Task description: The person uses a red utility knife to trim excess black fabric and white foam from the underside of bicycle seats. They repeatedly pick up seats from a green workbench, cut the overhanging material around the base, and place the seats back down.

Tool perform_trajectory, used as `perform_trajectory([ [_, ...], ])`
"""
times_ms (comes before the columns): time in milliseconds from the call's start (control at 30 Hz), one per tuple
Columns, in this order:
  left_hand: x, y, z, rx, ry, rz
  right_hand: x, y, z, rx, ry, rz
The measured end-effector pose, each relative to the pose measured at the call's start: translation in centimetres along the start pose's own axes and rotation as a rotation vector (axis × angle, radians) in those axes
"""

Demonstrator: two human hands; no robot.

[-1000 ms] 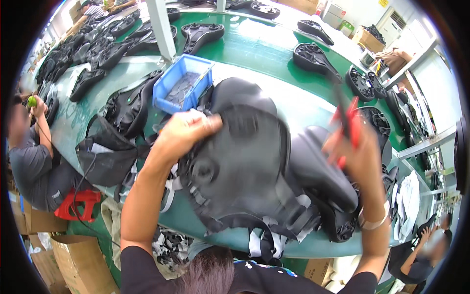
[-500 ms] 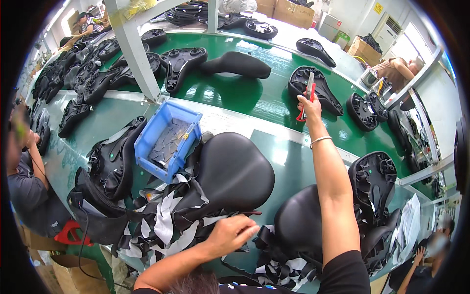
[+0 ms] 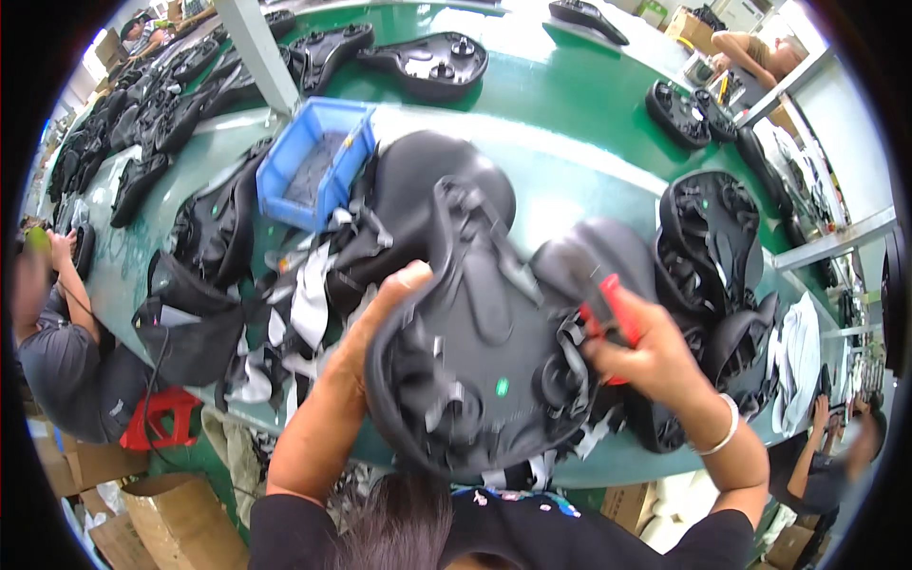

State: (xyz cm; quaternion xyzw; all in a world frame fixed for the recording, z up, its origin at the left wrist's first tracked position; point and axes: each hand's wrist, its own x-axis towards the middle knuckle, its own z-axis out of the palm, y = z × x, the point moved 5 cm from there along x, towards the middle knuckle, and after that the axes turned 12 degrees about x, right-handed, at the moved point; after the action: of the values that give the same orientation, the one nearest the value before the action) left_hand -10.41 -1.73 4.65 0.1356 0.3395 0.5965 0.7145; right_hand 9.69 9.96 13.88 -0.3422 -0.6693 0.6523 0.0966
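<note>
A black bicycle saddle (image 3: 489, 337) is held up in front of me, its ribbed underside toward me and its nose pointing away. My left hand (image 3: 407, 283) grips its left edge near the nose, the fingers partly hidden behind it. My right hand (image 3: 651, 347) is closed around red-handled pliers (image 3: 608, 309), blurred by motion, at the saddle's right edge. Strips of loose cover material hang on the saddle's rim. Behind it lie a smooth-topped saddle (image 3: 432, 171) and another smooth one (image 3: 608, 252) by the pliers.
A blue bin (image 3: 275, 204) with dark scraps stands on the bench. Black and white offcuts (image 3: 309, 294) are heaped at left. Several saddles lie on the green belt (image 3: 551, 104) and one upturned saddle (image 3: 708, 228) at right. A metal post (image 3: 256, 57) rises at the back. Other people work around.
My right hand has drawn back from the belt with the pliers. The saddle beneath it there is gone; my left hand now holds a saddle up. The view has tilted.
</note>
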Motion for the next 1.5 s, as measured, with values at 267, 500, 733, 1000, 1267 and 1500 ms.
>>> perform_trajectory([
  [267, -3.8, -1.1, -1.0, 0.786, 0.268, 0.108, -6.7, 6.8, 3.6, -0.484, 0.056, -0.576],
  [500, -1.1, 0.6, 1.4, 1.193, 0.153, 0.121, -6.7, 4.6, 3.8, -1.161, -0.113, -0.621],
  [733, -4.5, -1.6, -0.3, 0.929, 0.466, 0.158, -12.8, 12.1, 8.3, -0.808, 0.158, -0.266],
  [1000, -10.2, -4.2, -1.9, 0.779, 0.676, 0.272, -13.0, 9.4, 7.5, -0.170, 0.410, -0.385],
  [1267, -13.6, -3.4, -2.8, 1.707, 1.201, 0.716, -6.1, 5.0, 3.5, -0.050, 0.557, -0.372],
  [1500, -2.9, -3.9, 7.2, 2.100, 0.168, 0.848, -6.3, 4.3, 7.1, -0.270, 0.193, -0.507],
])
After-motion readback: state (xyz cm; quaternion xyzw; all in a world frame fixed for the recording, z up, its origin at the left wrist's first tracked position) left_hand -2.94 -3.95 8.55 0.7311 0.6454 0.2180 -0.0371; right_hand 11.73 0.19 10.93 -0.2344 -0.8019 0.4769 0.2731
